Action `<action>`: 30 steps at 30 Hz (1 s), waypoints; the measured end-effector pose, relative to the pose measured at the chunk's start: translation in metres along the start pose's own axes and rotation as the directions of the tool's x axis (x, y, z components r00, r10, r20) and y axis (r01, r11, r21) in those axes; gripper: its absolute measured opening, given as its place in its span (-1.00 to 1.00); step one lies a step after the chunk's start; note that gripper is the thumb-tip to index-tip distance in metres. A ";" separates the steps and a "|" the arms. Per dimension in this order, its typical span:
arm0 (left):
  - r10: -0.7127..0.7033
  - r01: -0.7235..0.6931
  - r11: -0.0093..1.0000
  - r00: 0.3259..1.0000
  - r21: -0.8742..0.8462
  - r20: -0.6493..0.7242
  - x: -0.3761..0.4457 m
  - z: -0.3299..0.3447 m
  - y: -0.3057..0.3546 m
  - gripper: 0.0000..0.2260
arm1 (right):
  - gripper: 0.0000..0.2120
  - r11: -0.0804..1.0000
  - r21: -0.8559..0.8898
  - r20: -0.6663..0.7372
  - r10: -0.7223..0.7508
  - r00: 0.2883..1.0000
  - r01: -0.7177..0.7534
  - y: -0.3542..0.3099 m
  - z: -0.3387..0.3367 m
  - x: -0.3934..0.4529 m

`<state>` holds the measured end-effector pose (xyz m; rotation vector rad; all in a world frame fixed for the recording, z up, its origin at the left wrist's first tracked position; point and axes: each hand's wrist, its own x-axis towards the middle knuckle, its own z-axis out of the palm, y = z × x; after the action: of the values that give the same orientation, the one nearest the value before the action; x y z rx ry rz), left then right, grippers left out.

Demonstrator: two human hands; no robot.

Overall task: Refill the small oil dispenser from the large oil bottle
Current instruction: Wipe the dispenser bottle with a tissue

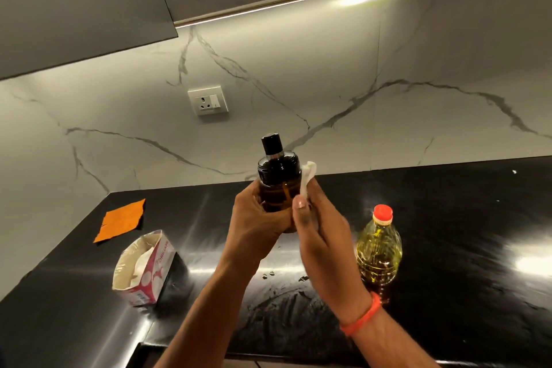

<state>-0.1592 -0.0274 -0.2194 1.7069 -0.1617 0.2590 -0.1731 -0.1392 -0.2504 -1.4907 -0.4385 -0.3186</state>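
Note:
My left hand (257,218) grips the small oil dispenser (277,179), a dark amber bottle with a black cap, and holds it upright above the black counter. A white tissue (307,178) is pressed against the dispenser's right side by my right hand (319,230). The large oil bottle (378,251) stands on the counter to the right of my hands. It has a red cap that is on, and yellow oil inside.
An open tissue box (146,269) lies on the black counter (463,248) at the left. Behind it is an orange cloth (121,221). Small oil drops (268,275) mark the counter below my hands. A wall socket (208,100) sits on the marble backsplash.

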 end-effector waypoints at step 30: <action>-0.037 0.036 0.999 0.997 -0.022 -0.070 0.000 -0.005 0.013 -0.54 | -0.19 0.970 0.230 0.137 0.044 0.990 -0.075 0.000 -0.009 -0.004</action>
<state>-0.1629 -0.0245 -0.2065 1.6760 -0.0807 0.2893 -0.1754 -0.1488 -0.2528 -1.2942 -0.5166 -0.1163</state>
